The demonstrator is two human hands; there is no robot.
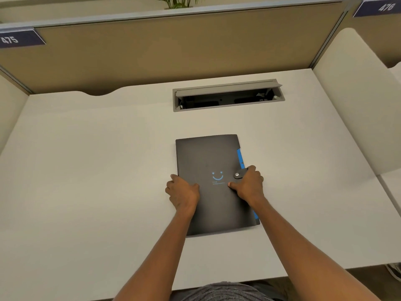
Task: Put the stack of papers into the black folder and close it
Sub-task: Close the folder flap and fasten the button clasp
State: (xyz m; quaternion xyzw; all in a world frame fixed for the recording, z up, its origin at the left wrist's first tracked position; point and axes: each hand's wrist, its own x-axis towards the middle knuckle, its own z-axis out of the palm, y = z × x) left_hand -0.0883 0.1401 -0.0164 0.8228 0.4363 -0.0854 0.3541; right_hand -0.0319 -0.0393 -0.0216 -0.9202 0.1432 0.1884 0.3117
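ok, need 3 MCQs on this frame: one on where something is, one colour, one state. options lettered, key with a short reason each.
1. Where does the black folder lie relative to the cable tray opening in the desk?
A. Nearer the person than the opening
B. Inside the opening
C. Behind the opening, against the partition

2. What colour is the smiley print on the cover?
A. Red
B. Blue
C. Yellow

3. What state is the folder in?
A. Wide open with papers spread out
B. Standing upright on its spine
C. Flat and shut, strap snap over the cover

Key: 1 A, the folder sits on the desk below the opening in the head view. 2 B, the print matches the blue edge. 3 C, the cover is down, the left hand and right hand rest on it.
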